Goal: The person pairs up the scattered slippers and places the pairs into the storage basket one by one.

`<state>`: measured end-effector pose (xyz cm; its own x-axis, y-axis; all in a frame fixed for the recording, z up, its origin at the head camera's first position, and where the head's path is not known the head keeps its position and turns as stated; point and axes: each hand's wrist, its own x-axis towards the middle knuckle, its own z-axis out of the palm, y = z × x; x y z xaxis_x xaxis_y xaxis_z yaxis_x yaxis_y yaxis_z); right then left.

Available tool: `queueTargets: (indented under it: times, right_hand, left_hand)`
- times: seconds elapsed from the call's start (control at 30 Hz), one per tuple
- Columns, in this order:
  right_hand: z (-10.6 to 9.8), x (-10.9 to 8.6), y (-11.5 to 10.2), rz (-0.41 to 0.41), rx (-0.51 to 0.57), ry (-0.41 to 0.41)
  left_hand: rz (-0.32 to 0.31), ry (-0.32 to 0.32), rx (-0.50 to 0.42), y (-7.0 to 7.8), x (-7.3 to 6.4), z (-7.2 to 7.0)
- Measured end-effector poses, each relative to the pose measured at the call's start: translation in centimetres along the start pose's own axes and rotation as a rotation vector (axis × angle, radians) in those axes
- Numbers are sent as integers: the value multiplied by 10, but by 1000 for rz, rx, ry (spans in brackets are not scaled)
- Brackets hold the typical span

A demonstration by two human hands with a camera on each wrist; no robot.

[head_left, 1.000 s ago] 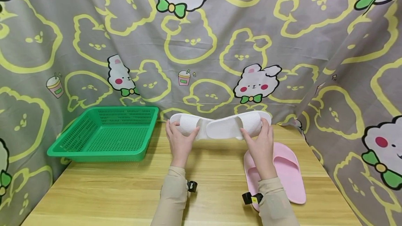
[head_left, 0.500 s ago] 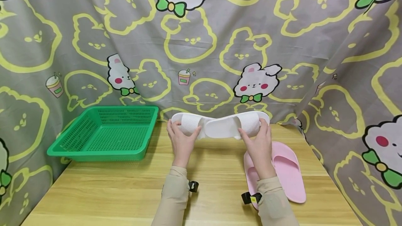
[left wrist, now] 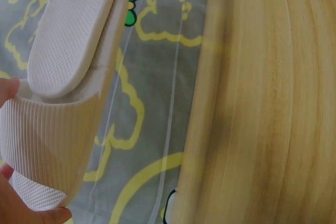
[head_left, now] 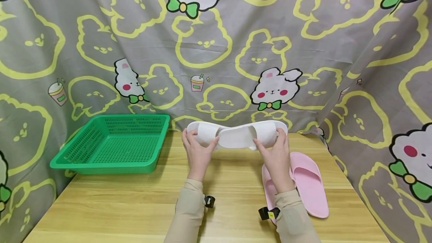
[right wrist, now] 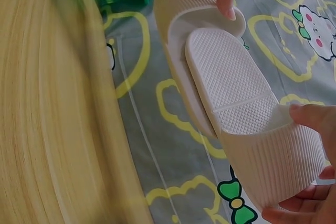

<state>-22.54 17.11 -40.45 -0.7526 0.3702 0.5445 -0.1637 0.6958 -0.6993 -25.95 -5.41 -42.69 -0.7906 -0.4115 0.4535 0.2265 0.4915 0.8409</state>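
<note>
Table (head_left: 152, 205) of pale yellow wood is bordered at nine, twelve and three o'clock by a grey curtain (head_left: 216, 29), creased and printed with yellow animal outlines, white rabbits with green bows, and pink drink cups. With twelve taken as the back of the table, the surface is streaked by grain from nine to three, and its far edge is softly shadowed in both wrist views. A green basket (head_left: 128, 149), pierced with slots, is placed at ten o'clock. Pink slippers (head_left: 309, 190) are set side by side at three o'clock, toes towards twelve, one partly covered by the right arm (head_left: 295, 213). White slippers (head_left: 236, 138) are held up above the tabletop just past twelve o'clock, before the curtain, toes turned outward, heels overlapped. The one towards nine is pinched by the left hand (head_left: 198, 155), the other by the right hand (head_left: 277, 155), thumb and fingers spread across each strap.
</note>
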Motion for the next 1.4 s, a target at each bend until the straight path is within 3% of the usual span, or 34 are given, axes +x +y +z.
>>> queueTargets:
  times: [0.67,1.4]
  right_hand:
    - [5,-4,-2,-17,-9,8]
    - [16,-11,-12,-61,-41,6]
  left_hand:
    - [44,9,9,5,-6,6]
    - [25,22,-26,12,-9,8]
